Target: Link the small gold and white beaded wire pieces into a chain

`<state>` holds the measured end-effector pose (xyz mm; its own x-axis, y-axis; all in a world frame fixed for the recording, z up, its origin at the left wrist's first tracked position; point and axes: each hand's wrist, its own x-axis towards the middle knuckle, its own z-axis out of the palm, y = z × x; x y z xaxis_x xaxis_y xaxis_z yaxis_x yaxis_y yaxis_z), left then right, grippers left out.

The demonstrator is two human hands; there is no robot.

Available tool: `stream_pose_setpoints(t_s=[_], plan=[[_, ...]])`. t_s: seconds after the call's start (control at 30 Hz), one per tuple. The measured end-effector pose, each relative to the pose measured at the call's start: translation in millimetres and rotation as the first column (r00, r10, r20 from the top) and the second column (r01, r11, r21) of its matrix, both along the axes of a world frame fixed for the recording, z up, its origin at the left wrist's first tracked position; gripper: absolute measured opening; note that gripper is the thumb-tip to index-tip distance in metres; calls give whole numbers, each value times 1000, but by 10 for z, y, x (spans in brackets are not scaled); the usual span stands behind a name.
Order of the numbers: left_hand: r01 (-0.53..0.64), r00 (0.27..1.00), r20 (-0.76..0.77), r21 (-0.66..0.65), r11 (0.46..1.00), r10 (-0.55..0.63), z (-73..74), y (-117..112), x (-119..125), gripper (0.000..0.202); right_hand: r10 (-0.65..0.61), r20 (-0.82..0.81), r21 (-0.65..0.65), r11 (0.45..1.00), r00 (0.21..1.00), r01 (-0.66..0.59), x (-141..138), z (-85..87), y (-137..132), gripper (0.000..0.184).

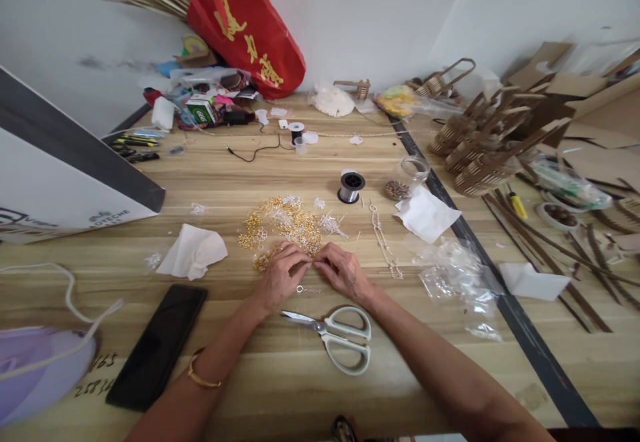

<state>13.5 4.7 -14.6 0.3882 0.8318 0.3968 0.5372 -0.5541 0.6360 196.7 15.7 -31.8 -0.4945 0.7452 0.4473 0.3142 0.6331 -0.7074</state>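
Note:
My left hand (287,271) and my right hand (343,270) meet fingertip to fingertip over the table, both pinched. Whatever lies between the fingertips is too small to make out. Just beyond them spreads a pile of gold and clear beads (295,222). Below the fingertips a small white ring (300,289) lies with a short row of tiny beads beside it. White-handled scissors (327,327) rest nearer to me, blades pointing left. To the right of my right hand is a beaded chain (384,242). A spool of clear line (351,187) stands behind the beads.
A black phone (157,345) and a crumpled tissue (193,253) lie left. On the right are a glass jar (413,172) with beads in it, another tissue (427,214), plastic bags (457,272) and small woven baskets (485,162). A red bag (250,29) leans at the wall.

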Motion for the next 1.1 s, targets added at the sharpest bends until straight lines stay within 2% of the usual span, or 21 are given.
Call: stream_pose_setpoints(t_s=[0.17,0.3,0.43,0.53,0.6,0.83,1.1], plan=[[-27,1000,-5,0,1000,27,-36,7,-16,10,10,7,-1,1000,1000,-10,1,8,-2,12],[-38,998,-49,-23,999,37,-14,-23,-11,4,-67,-27,-15,998,997,66,7,28,7,10],[71,983,-164,-95,993,-86,25,-111,14,4,-153,-60,-60,987,986,149,17,33,20,7],[165,955,-226,-125,978,-190,14,-168,31,4,-163,-68,-77,984,984,158,19,19,29,7],[193,940,-261,-119,974,-218,0,-190,42,4,-161,-78,-71,985,984,155,17,10,33,7],[205,913,-354,-30,978,-202,-30,-220,89,13,-134,-110,-45,991,985,130,10,-5,40,7],[211,929,-303,-45,976,-215,-45,-207,107,13,-122,-117,-35,992,986,119,14,-55,56,7]])
